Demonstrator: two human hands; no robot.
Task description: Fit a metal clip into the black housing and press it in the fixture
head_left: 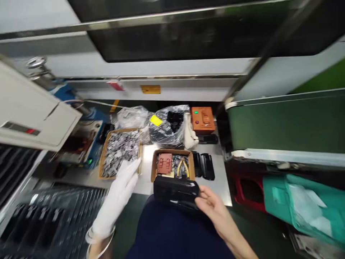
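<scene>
My right hand (212, 205), bare, gripped a black plastic housing (175, 192) by its right end, fingers curled round the edge, part held low over my lap just in front of the small cardboard box (172, 163). That box held a reddish block (164, 163) and yellow-handled cutters (183, 168). My left hand (120, 196), in a white glove, was spread flat and holding nothing, fingertips near the corner of the larger cardboard tray (120, 153) of small grey pieces. Two black parts (204, 166) lay on the table (221, 187), right of the small box.
</scene>
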